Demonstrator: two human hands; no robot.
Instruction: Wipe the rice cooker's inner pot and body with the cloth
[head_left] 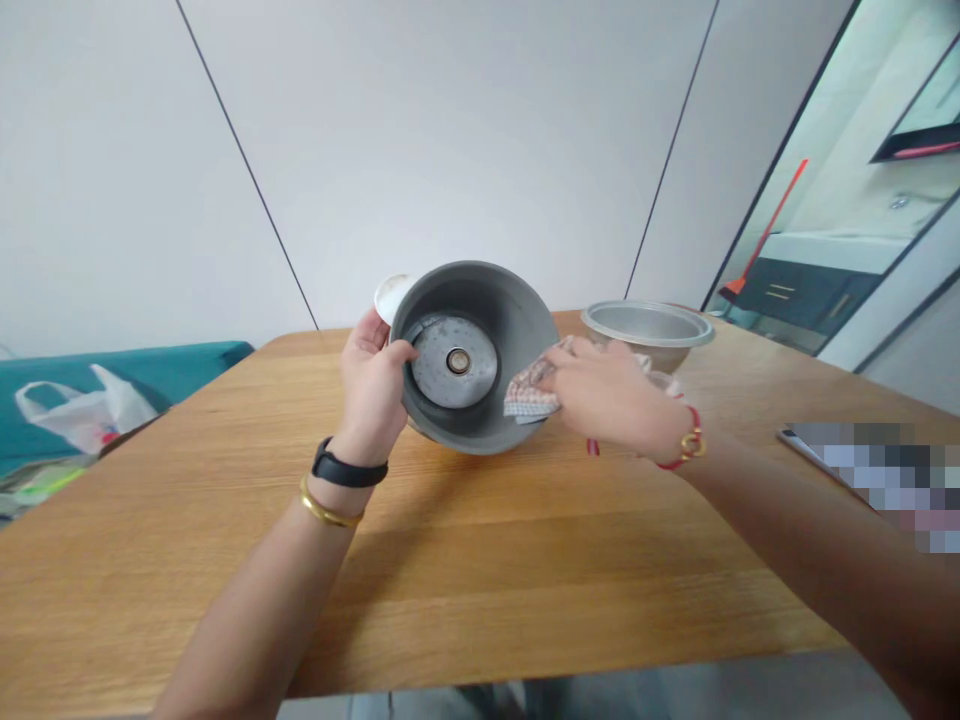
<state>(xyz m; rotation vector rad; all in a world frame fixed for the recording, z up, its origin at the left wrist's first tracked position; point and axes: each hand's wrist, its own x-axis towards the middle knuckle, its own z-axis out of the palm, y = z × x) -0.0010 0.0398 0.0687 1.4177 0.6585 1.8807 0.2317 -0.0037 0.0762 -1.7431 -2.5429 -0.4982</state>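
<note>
A rice cooker body (480,285) is tilted so that its grey inside faces me. Its round metal heating plate (435,375) shows stains, with a small disc at the centre. My left hand (375,375) grips the cooker's left side, thumb over the rim and the other fingers behind it. Behind that hand a white rounded part (391,295) juts out. In my right hand (607,390) is a checked cloth (531,395), pressed at the right of the cooker's opening. Just beyond this hand stands the metal inner pot (649,325), upright on the table.
The wooden table (525,590) reaches to a pale panelled wall (450,130). At right lies a flat, blurred-out device (870,480). A white plastic bag (90,415) rests on a teal seat (191,370) at left. Through the right doorway leans an orange-handled broom (769,230).
</note>
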